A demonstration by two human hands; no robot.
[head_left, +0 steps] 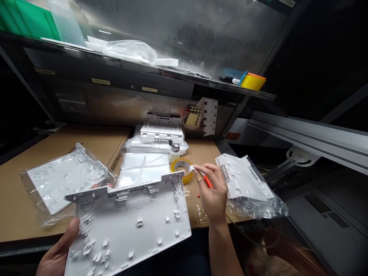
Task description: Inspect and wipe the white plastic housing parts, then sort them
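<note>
The panel (129,222) is gripped at its left edge by the left hand (59,251); what may be a red pen (208,182) is pinched in the right hand (213,191); shelf labels (101,81) are too blurred to read

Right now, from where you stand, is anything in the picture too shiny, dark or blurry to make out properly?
Head view, middle: glare streaks the metal back wall, while the held white panel reads clearly; head view, right: the clear bag glints, and the background sinks into darkness; head view, upper left: the green bin looks soft, probably stretched by the wide lens.
</note>
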